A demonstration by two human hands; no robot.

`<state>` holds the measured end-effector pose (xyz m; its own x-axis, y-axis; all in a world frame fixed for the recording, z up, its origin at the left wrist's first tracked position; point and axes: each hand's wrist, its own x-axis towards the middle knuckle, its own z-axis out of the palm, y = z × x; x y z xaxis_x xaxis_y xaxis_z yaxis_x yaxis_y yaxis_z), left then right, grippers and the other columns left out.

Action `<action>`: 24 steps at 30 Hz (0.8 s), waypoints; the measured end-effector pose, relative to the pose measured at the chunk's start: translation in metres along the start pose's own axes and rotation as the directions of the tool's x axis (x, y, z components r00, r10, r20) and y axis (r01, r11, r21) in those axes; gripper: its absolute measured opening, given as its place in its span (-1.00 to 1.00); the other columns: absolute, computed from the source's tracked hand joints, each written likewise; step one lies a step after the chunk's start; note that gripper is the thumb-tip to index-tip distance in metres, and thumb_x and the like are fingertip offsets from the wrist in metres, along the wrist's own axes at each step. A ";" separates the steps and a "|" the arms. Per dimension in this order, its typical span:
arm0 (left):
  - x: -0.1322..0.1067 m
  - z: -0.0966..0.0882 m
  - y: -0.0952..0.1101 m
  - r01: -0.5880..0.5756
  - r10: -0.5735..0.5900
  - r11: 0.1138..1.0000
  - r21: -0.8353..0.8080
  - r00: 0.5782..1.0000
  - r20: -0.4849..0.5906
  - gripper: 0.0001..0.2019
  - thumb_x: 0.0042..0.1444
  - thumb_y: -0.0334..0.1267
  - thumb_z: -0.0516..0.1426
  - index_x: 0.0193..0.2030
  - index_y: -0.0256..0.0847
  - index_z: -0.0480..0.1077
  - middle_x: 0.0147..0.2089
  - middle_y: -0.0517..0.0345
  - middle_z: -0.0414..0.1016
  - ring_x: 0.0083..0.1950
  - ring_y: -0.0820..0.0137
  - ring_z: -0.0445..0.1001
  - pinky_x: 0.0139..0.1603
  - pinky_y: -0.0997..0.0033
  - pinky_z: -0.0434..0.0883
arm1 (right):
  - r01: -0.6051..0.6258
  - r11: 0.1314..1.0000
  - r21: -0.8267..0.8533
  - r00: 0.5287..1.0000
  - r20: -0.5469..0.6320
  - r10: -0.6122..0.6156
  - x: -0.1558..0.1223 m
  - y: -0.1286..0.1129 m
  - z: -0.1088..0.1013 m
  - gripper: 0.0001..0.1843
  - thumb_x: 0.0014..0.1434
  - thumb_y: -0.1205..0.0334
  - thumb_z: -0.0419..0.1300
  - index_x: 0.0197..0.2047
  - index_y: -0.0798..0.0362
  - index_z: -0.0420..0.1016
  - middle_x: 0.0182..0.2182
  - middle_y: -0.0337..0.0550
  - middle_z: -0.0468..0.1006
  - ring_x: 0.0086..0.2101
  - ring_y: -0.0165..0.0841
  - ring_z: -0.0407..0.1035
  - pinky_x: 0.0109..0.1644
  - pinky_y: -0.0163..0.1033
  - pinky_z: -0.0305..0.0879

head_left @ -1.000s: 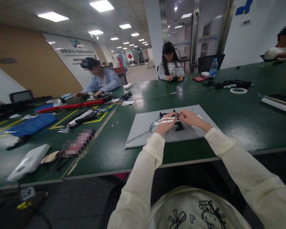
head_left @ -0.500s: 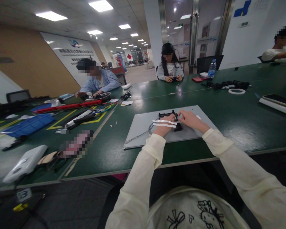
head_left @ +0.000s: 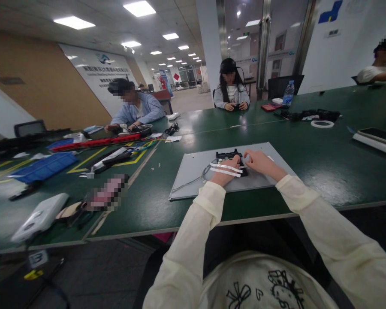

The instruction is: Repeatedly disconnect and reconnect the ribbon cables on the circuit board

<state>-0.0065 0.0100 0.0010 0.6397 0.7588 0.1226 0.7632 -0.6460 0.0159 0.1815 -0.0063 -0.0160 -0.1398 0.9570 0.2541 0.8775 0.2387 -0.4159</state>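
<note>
A flat grey panel (head_left: 186, 165) lies on the green table in front of me. On it sits a black frame-like part (head_left: 227, 153), its exact kind unclear, half covered by my hands. My left hand (head_left: 227, 168) rests over this part with fingers curled; white strips cross the back of the hand. My right hand (head_left: 261, 163) is just to the right, thumb and fingers bent together at the part's right side. What either set of fingertips holds is hidden or too small to name. A thin grey cable (head_left: 189, 184) runs from the part across the panel's left half.
Left on the green table (head_left: 148, 214) are a blue tray (head_left: 45, 167), a red strip (head_left: 96, 142), a white device (head_left: 40, 216) and a pixelated pink item (head_left: 107, 193). A tape roll (head_left: 322, 124), a bottle (head_left: 288, 93) and a phone (head_left: 381, 136) stand right. Several people sit around.
The view has shifted slightly, so everything sits a little further right. My fingers have moved a little at the black part; the right fingertips now look slightly further from the left ones.
</note>
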 end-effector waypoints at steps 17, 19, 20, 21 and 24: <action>0.002 0.002 0.002 -0.050 0.048 0.996 0.071 0.999 0.025 -0.67 0.33 -0.28 -0.05 0.20 -0.23 0.17 -0.22 -0.01 0.57 -0.20 0.25 0.58 -0.25 0.38 0.40 | -0.020 0.964 -0.266 0.995 0.093 0.047 -0.001 -0.011 0.007 -0.65 0.27 0.26 0.10 0.12 0.09 0.30 -0.23 0.03 0.58 -0.25 -0.20 0.46 -0.27 -0.27 0.14; 0.001 0.000 0.003 -0.057 0.055 0.996 0.069 0.998 0.037 -0.66 0.32 -0.28 -0.05 0.21 -0.23 0.16 -0.22 -0.01 0.57 -0.22 0.25 0.58 -0.26 0.38 0.40 | -0.011 0.953 -0.302 0.994 0.098 0.042 -0.002 -0.013 0.006 -0.64 0.28 0.24 0.08 0.13 0.10 0.29 -0.21 0.06 0.58 -0.23 -0.17 0.46 -0.25 -0.25 0.16; 0.001 -0.001 0.003 -0.061 0.058 0.996 0.067 0.997 0.044 -0.66 0.32 -0.27 -0.05 0.21 -0.23 0.17 -0.23 -0.01 0.58 -0.22 0.25 0.58 -0.26 0.38 0.40 | -0.004 0.947 -0.320 0.995 0.097 0.038 -0.003 -0.014 0.006 -0.64 0.29 0.23 0.08 0.13 0.10 0.29 -0.21 0.06 0.58 -0.22 -0.16 0.47 -0.24 -0.25 0.17; 0.000 -0.002 0.004 -0.065 0.062 0.996 0.064 0.997 0.051 -0.66 0.32 -0.27 -0.05 0.20 -0.23 0.17 -0.23 -0.01 0.58 -0.22 0.24 0.58 -0.27 0.38 0.40 | 0.001 0.942 -0.335 0.995 0.098 0.034 -0.003 -0.014 0.005 -0.65 0.29 0.22 0.08 0.13 0.10 0.29 -0.21 0.06 0.58 -0.21 -0.14 0.47 -0.23 -0.24 0.18; -0.002 -0.005 0.004 -0.074 0.070 0.995 0.060 0.996 0.062 -0.67 0.32 -0.26 -0.04 0.19 -0.23 0.19 -0.24 -0.01 0.57 -0.22 0.23 0.58 -0.26 0.37 0.39 | 0.008 0.930 -0.367 0.994 0.108 0.034 -0.004 -0.016 0.004 -0.65 0.30 0.23 0.06 0.13 0.09 0.29 -0.20 0.06 0.58 -0.20 -0.13 0.47 -0.22 -0.23 0.20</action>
<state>-0.0049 0.0057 0.0054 0.6960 0.7153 0.0620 0.7180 -0.6941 -0.0528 0.1664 -0.0133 -0.0145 -0.1589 0.9767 0.1446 0.9834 0.1695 -0.0643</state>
